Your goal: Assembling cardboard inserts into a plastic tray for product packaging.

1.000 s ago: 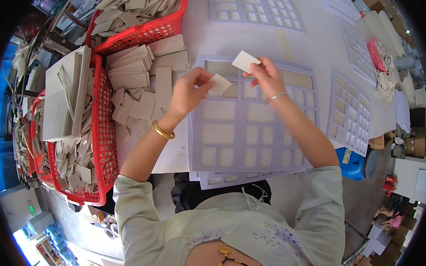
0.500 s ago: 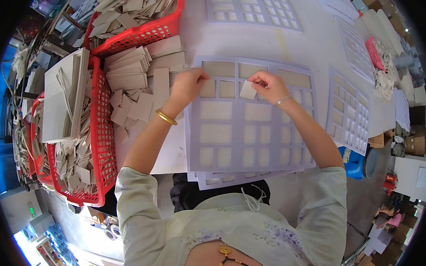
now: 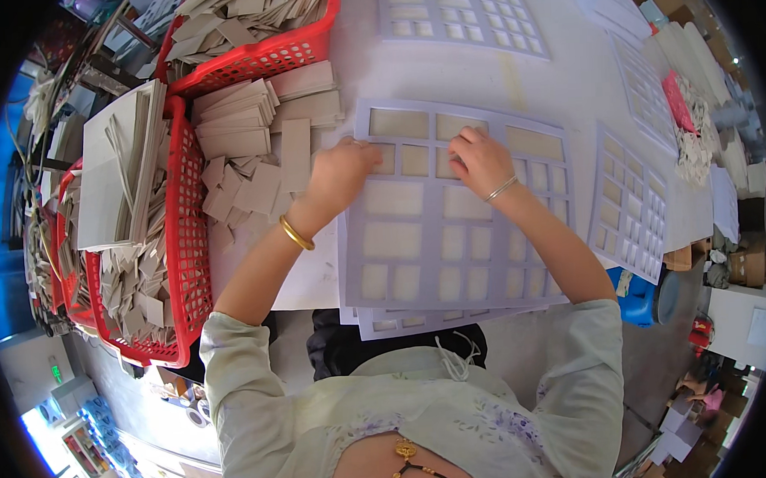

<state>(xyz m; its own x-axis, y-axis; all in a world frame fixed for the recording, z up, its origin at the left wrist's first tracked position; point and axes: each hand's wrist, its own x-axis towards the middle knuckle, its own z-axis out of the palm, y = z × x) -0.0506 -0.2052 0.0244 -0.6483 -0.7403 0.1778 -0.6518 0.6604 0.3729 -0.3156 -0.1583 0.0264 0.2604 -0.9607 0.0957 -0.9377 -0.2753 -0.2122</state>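
Observation:
A pale lilac multi-window panel [image 3: 432, 186] lies before me on top of similar panels, with grey-beige board showing in its upper windows and whiter pieces lower down. My left hand [image 3: 343, 174] rests at its upper left edge, fingers curled in beside a small window; what they hold, if anything, is hidden. Over the small windows in the panel's upper middle, my right hand [image 3: 482, 159] has its fingers and thumb bent close together. No card shows in its grasp, and its palm covers what lies beneath. Beside my left hand lies a long grey board strip [image 3: 296, 155].
Stacked grey boards [image 3: 234, 117] and loose small cards [image 3: 242, 190] lie left of the panel. Red baskets [image 3: 193, 239] of board offcuts stand further left. More windowed panels [image 3: 627, 196] lie right and at the back. A blue drum [image 3: 638, 300] stands beyond the table's right edge.
The pale card in my right hand is now out of sight, and that hand's fingers have bent down toward the panel. My left hand has lowered slightly and turned its back up.

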